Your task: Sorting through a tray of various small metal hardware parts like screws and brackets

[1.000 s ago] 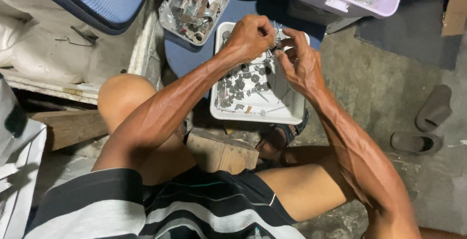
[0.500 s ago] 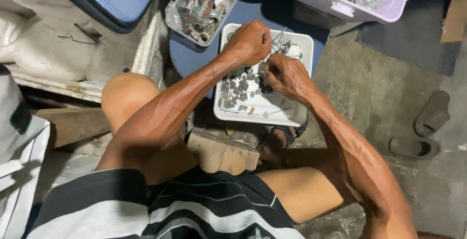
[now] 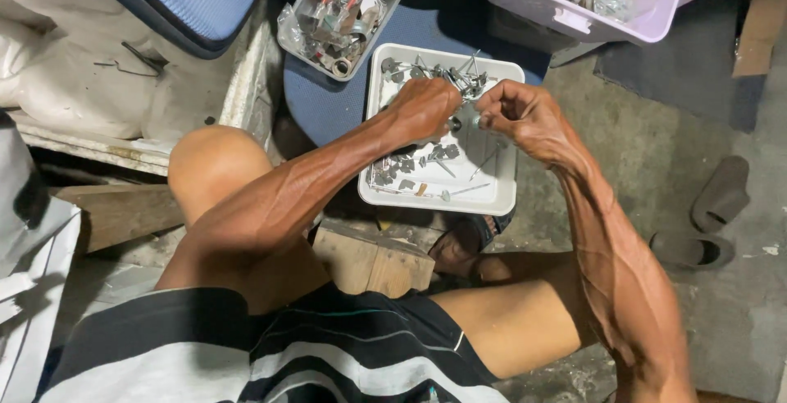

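Head view, both hands [image 3: 471, 112] pinching nails above white tray [image 3: 500, 198]

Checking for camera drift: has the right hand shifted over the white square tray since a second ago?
No, hardly: the right hand stays over the white square tray's upper right part, facing the left hand.

Person, seated: bare arms, lean and veined; left hand [image 3: 425, 109] and right hand [image 3: 518, 113] without gloves or rings; bare knees; shorts [image 3: 270, 350] striped black, white and grey; dark sandal [image 3: 461, 243].
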